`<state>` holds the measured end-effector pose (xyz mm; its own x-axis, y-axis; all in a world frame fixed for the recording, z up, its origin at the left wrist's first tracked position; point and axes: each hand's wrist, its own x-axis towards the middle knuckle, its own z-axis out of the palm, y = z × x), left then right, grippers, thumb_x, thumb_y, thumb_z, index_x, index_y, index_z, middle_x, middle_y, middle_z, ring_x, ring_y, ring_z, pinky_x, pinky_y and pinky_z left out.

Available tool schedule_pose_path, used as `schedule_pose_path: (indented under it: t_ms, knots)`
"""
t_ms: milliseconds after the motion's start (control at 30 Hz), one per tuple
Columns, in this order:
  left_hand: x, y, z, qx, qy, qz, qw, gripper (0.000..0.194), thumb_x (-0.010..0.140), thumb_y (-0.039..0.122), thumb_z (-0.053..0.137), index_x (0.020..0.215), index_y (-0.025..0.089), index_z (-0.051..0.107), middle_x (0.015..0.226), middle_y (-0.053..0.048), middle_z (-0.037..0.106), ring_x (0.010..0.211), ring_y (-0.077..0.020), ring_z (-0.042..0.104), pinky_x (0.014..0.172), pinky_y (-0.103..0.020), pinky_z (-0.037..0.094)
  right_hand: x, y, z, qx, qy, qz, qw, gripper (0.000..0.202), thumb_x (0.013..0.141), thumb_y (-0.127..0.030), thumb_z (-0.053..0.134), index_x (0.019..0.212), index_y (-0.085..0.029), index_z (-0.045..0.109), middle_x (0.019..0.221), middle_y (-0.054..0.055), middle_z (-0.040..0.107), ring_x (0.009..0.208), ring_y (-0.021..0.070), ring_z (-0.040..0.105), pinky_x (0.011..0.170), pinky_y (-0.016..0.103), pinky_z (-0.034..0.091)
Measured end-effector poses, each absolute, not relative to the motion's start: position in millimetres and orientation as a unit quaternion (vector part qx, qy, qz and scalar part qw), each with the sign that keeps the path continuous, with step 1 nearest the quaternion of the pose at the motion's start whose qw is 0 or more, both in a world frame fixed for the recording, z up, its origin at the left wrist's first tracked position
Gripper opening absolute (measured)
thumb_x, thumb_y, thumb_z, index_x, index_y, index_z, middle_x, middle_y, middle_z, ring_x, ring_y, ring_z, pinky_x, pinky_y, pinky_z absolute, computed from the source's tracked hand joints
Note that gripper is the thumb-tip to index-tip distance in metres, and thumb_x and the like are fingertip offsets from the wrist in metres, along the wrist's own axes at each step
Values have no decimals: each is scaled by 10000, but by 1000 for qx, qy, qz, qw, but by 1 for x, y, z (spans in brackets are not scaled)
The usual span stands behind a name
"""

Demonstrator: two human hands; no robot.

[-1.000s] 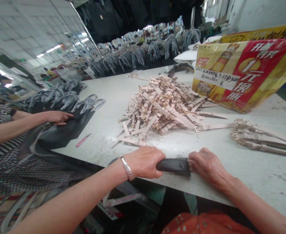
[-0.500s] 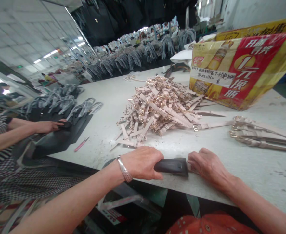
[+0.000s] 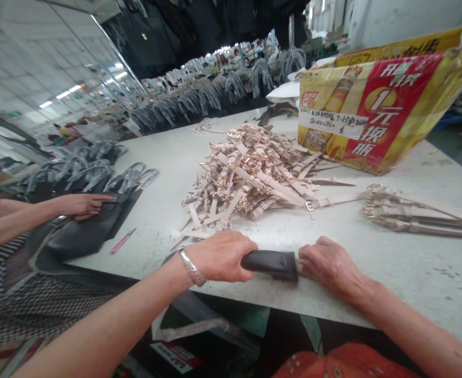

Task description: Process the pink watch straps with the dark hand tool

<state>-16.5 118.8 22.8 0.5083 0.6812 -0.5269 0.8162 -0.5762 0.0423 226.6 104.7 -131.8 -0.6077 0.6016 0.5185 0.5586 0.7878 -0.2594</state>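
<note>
Near the table's front edge, my left hand point(image 3: 227, 255) is closed round a black leather-like strap piece point(image 3: 274, 264), which lies lengthwise toward the right. At its squared right end, my right hand point(image 3: 329, 265) is closed on a narrow beige strap point(image 3: 300, 268); only a short bit shows between the fingers and the black piece. How the two join is hidden. Just beyond my hands lies a heap of beige buckle straps point(image 3: 250, 173) with gold-coloured buckles. To the right lies a small bundle of similar straps point(image 3: 412, 212).
A yellow and red cardboard box point(image 3: 368, 115) stands at the back right. Left of me, a co-worker's hand point(image 3: 81, 205) rests on a black bag piece point(image 3: 93, 228). A pink-handled tool point(image 3: 123, 241) lies between us. Wrapped handles point(image 3: 93, 165) and hanging black bags point(image 3: 184, 31) are beyond.
The view has turned slightly right, so things sit further left. My hands keep their holds on the black piece and beige strap. The co-worker's fingers have stretched out over the black bag piece.
</note>
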Motion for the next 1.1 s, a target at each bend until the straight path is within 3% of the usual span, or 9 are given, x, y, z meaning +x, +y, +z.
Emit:
schedule_pose_path:
  t_ms: [700,967,1100]
  knots:
    - [-12,123,24,855,429,-262,127,204,753,315,599,924,219,654,844,-34,668,814,-212,622,717,-278,441,226,106,-135,-343,-890,50,296,196,1003,-227,365,856,-201,492,612,-11,576,518,143,456,619,279,315]
    - [-8,118,18,866,425,-231,129,133,742,296,558,831,226,627,756,-22,660,740,-213,625,651,-276,431,227,107,-139,-352,-887,54,294,189,1000,-248,372,876,-202,507,612,-12,582,515,149,454,625,285,322]
    - [-14,113,13,859,437,-218,153,121,733,306,561,811,232,614,753,-15,660,733,-203,624,637,-263,423,230,101,-122,-379,-880,114,262,142,977,-241,393,949,-206,528,652,3,597,618,178,512,637,290,336]
